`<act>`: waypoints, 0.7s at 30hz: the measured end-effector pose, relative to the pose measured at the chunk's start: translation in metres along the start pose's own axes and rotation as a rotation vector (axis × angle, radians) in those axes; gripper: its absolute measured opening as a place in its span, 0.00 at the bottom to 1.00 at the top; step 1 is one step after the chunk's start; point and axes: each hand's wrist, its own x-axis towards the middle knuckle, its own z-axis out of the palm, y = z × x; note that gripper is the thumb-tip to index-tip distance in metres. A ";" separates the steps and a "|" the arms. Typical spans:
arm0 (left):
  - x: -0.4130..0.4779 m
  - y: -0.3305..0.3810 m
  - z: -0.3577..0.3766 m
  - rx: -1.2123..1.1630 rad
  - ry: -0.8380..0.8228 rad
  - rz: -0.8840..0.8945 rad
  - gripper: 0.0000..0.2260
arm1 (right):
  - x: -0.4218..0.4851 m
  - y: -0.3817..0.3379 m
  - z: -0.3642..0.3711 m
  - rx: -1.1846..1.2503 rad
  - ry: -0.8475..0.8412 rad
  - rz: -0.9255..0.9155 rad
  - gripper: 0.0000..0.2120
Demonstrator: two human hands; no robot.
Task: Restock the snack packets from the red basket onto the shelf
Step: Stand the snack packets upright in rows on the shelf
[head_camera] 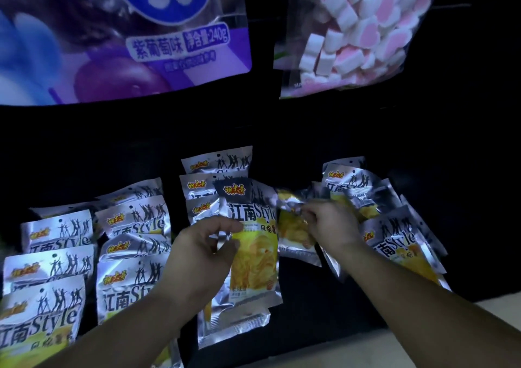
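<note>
Silver and yellow snack packets lie in overlapping rows on a dark shelf (310,305). My left hand (203,252) grips the left edge of one upright snack packet (253,255) in the middle row, thumb on its front. My right hand (331,226) pinches a second, crumpled snack packet (293,229) just to the right of the first, holding it tilted. More packets are stacked at the left (48,305), centre left (132,255), behind (214,167) and at the right (394,243). The red basket is not in view.
A large purple grape-flavour bag (118,35) hangs above at the left. Beside it hangs a clear bag of pink and white marshmallows (358,29). The shelf interior is very dark. A pale floor strip (501,308) shows at the lower right.
</note>
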 end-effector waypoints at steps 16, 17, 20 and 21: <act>-0.018 0.038 0.064 -0.044 -0.019 0.079 0.12 | -0.043 0.007 -0.148 -0.084 0.501 -0.082 0.05; -0.018 0.038 0.071 -0.056 -0.036 0.073 0.13 | -0.047 0.019 -0.148 -0.163 0.483 -0.085 0.05; -0.020 0.037 0.084 -0.074 -0.081 0.056 0.13 | -0.059 0.056 -0.136 -0.412 0.303 -0.010 0.05; -0.021 0.037 0.087 -0.069 -0.082 0.056 0.14 | -0.063 0.068 -0.128 -0.460 0.219 0.037 0.06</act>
